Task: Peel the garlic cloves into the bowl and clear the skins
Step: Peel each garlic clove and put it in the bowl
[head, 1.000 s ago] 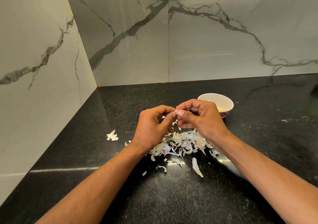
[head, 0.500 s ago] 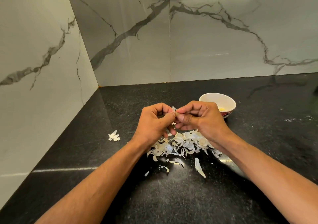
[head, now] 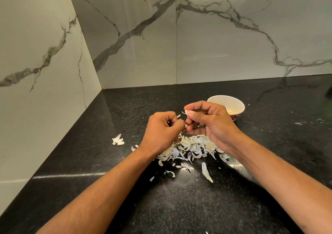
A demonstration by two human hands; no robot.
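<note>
Mid-peel, just left of the bowl (head: 239,106): right hand (head: 212,124) pinching a clove (head: 186,112), left hand (head: 162,131) pinching torn skin (head: 178,116) clear. Next: drop skin onto pile (head: 190,146) nearer than bowl, clove into bowl.

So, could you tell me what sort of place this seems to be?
Most likely a home kitchen: a black stone countertop meets marble-look wall tiles in a corner, with garlic skins and a small bowl on it.
</note>
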